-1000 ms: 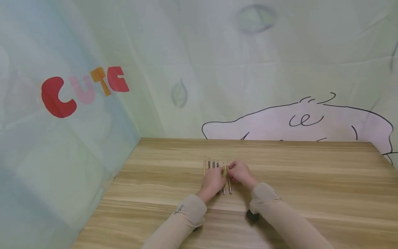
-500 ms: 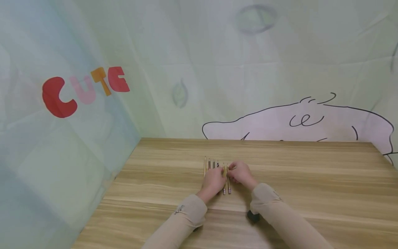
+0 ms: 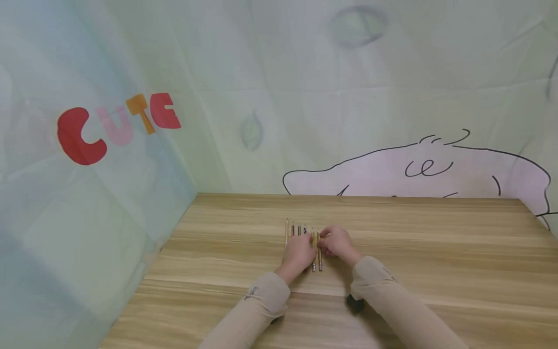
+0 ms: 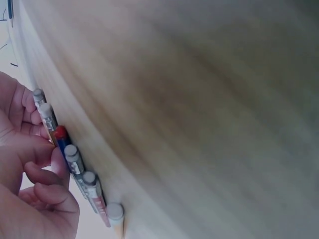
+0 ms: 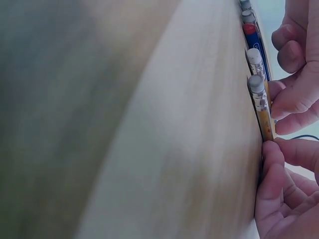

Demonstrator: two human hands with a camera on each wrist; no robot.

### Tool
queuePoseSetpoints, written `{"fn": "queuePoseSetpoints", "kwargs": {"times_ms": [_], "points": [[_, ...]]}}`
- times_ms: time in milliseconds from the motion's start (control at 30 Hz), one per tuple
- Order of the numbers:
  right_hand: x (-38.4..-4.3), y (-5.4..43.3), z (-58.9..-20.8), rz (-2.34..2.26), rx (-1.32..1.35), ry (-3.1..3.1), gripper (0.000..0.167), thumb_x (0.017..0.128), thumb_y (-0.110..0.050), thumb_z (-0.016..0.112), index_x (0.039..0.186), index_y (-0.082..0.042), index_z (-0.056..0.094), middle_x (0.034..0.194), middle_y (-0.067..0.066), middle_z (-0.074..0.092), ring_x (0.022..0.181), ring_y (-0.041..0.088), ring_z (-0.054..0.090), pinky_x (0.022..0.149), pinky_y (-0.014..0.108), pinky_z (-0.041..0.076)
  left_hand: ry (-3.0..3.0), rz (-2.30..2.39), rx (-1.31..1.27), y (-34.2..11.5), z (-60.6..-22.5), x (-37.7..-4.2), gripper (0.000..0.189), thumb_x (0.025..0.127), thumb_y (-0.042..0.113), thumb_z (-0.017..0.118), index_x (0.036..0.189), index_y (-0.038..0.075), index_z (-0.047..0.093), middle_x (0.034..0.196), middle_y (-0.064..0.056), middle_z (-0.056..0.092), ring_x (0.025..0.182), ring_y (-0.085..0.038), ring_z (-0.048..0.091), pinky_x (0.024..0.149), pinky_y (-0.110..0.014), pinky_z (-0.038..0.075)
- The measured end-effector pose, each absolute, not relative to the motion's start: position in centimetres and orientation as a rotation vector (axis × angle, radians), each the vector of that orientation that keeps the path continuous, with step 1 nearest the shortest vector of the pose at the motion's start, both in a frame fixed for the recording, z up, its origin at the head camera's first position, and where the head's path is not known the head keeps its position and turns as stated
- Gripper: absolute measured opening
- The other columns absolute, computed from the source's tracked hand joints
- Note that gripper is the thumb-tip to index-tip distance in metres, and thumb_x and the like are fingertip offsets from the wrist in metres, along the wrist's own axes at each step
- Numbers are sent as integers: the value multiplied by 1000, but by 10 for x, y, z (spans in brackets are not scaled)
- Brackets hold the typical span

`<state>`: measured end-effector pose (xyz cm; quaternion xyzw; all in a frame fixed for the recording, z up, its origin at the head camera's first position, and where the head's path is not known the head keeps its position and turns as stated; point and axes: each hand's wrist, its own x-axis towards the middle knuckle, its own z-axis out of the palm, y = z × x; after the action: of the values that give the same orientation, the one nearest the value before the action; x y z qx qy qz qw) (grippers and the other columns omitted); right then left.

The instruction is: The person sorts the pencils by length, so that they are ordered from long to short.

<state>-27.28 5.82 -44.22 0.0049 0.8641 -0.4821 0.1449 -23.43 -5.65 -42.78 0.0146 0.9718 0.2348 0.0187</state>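
Several pencils lie side by side on the wooden table, eraser ends toward me. In the head view my left hand covers the middle of the row, its thumb and finger pinching a yellow pencil, second from the right. The rightmost yellow pencil is pinched by the thumb and finger of my right hand near its pointed end. Left of these come a blue pencil with a red end, a dark-striped pencil, a red-striped pencil and a plain wood pencil. My left hand hides their lower parts.
The wooden table runs back to a printed cloth wall with a cartoon outline. Another cloth wall stands along the left side, with the letters CUTE. A black block shows under my right cuff.
The eraser end of the rightmost yellow pencil has swung slightly left, so it lies closer to parallel with its neighbour. Both hands stay in nearly the same places.
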Motion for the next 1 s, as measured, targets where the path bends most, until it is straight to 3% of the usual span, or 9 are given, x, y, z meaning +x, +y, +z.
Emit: {"fn": "queuePoseSetpoints", "kwargs": {"times_ms": [433, 1000], "points": [[-272, 58, -438, -1389, -3, 2501, 28, 74, -3, 64, 101, 5, 58, 62, 9, 61, 48, 12, 54, 44, 21, 45, 3017, 744, 56, -60, -428, -237, 23, 75, 11, 61, 98, 8, 63, 86, -5, 64, 59, -11, 50, 48, -19, 39], [-270, 59, -439, -1395, -15, 2506, 27, 73, -3, 65, 98, 5, 59, 61, 9, 60, 48, 13, 53, 43, 21, 45, 3027, 750, 73, -60, -428, -234, 22, 77, 14, 61, 98, 9, 63, 79, -3, 63, 53, -8, 49, 45, -18, 37]]}}
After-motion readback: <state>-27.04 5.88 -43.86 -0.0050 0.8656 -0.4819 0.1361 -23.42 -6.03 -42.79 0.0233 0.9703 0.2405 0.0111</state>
